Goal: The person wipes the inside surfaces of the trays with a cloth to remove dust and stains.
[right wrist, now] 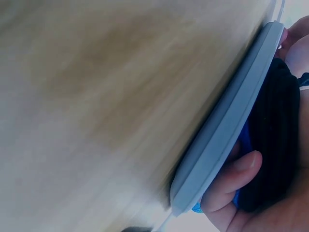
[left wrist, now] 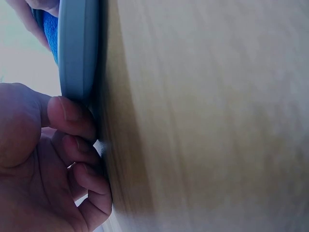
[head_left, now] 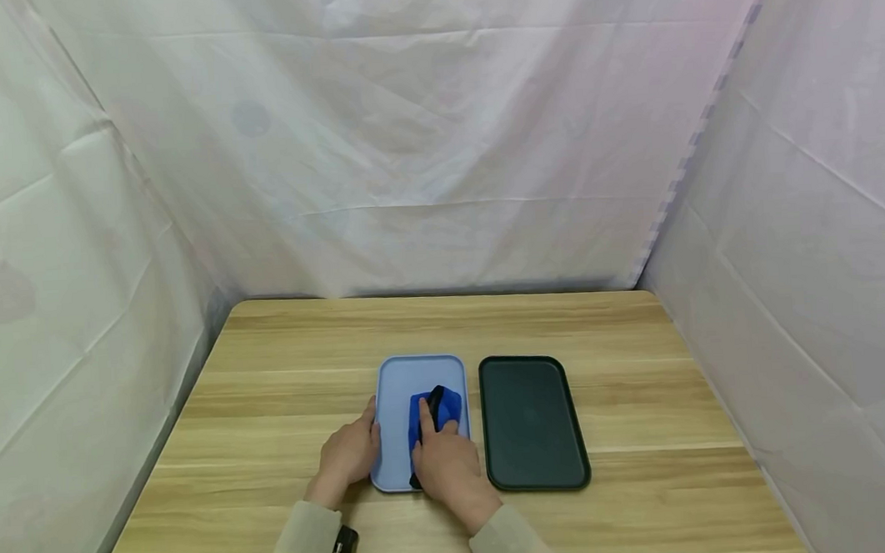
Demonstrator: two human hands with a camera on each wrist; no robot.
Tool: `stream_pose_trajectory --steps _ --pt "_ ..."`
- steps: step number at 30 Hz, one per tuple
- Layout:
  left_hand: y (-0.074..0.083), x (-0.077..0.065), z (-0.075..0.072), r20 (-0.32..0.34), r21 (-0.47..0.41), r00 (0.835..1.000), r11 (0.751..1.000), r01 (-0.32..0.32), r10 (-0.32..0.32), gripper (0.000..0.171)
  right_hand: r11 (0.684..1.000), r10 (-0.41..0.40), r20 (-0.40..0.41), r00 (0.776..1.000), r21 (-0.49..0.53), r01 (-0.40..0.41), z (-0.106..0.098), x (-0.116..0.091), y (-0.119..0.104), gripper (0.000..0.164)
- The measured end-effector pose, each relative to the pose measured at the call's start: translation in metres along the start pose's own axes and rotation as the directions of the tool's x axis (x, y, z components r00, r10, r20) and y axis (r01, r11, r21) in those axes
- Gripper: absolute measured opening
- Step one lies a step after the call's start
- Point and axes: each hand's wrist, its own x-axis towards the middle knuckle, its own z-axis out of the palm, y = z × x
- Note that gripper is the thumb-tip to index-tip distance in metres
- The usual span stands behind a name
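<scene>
In the head view a light blue tray [head_left: 398,396] lies on the table, with a blue and black cloth [head_left: 449,406] bunched on its right half. My right hand [head_left: 448,464] holds the cloth against the tray, index finger stretched forward along it. At the tray's left edge, my left hand [head_left: 350,452] grips the rim. The left wrist view shows curled fingertips [left wrist: 72,118] against the tray's side, close to the tabletop. Dark cloth [right wrist: 277,130] under the right hand stands out in the right wrist view, a curled finger [right wrist: 236,176] beside it. Part of the cloth is hidden by that hand.
A dark green tray [head_left: 533,426] lies just right of the blue one, a narrow gap between them. Both sit on a wood-grain table [head_left: 267,377]. White sheets [head_left: 406,145] hang behind the table and along both sides.
</scene>
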Motion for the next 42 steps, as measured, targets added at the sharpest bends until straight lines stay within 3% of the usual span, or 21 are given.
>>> stream_pose_trajectory --steps 16,25,42 --pt "-0.002 -0.004 0.001 -0.016 0.008 1.000 1.000 -0.027 0.027 0.055 0.999 0.002 0.011 1.000 0.051 -0.003 0.005 0.001 -0.018 0.082" --pt "-0.003 -0.003 0.002 -0.017 -0.005 0.999 0.999 -0.033 0.033 0.055 0.996 -0.006 -0.017 1.000 0.087 0.007 0.006 0.002 -0.028 0.080" --pt "-0.005 -0.001 0.004 -0.023 0.017 0.999 0.999 -0.040 0.040 0.055 0.998 -0.024 -0.008 1.000 0.059 0.024 0.008 0.005 -0.039 0.078"
